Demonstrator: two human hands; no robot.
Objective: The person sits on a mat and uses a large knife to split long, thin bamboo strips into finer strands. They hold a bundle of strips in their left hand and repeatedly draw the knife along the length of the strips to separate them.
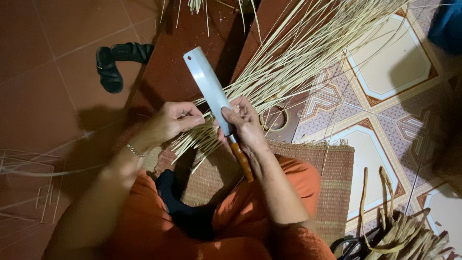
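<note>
My right hand point(245, 123) grips a large knife point(209, 86) by its wooden handle point(240, 161), the broad steel blade pointing up and away to the left. My left hand point(175, 120) pinches the near ends of a big bundle of thin pale cane strips point(288, 62) that fans out toward the top right. The blade lies right beside the strip ends between both hands. A thin bracelet sits on my left wrist. My lap in orange cloth fills the bottom.
A woven mat point(332, 173) lies under me on patterned tiles point(385, 62). A pair of black sandals point(113, 62) rests on the red floor at upper left. A roll of tape point(275, 119) lies under the strips. Tan strips and black scissors point(356, 245) sit at bottom right.
</note>
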